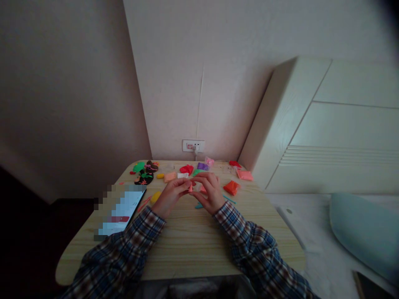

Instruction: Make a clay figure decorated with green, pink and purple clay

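Note:
Both my hands meet above the middle of the light wooden table (187, 245). My left hand (170, 196) and my right hand (209, 192) pinch a small pink-orange lump of clay (190, 187) between their fingertips. Plaid sleeves cover both forearms. A yellow clay piece (155, 196) lies just left of my left hand. An orange clay packet (232, 187) and a thin teal tool (229, 200) lie just right of my right hand.
Several coloured clay packets lie along the table's far edge: red (186, 169), purple (202, 166), peach (170, 177), salmon (245, 175). A black-and-green clay figure (144, 172) sits far left. A phone (123, 209) lies at left. Wall socket (193, 145) behind; bed headboard (311, 128) right.

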The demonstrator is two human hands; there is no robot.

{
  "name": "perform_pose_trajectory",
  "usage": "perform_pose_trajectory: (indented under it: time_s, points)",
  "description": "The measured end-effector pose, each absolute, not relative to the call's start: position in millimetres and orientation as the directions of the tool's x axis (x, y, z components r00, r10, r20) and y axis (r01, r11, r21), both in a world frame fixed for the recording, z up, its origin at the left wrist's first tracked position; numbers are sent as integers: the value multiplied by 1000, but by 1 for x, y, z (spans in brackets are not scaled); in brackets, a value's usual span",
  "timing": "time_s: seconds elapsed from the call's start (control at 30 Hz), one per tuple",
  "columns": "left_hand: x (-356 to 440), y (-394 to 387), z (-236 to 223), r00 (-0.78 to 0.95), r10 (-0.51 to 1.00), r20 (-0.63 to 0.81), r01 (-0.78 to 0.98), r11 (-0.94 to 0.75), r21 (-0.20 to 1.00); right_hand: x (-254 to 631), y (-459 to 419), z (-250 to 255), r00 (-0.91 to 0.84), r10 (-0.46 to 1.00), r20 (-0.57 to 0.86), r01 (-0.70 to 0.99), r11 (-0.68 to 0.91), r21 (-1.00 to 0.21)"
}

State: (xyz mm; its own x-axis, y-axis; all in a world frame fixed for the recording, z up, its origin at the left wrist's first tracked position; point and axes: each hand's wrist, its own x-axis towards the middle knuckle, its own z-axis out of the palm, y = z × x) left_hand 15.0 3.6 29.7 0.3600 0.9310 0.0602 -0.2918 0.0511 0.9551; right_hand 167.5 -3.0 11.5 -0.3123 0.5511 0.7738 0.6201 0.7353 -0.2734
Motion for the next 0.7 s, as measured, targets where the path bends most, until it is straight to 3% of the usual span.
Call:
perform_pose_trajectory:
  time_s: [0.7]
  points:
    - [15,4,26,424,905,35,-264,87,961,168,-3,12,-301,570,765,625,724,-293]
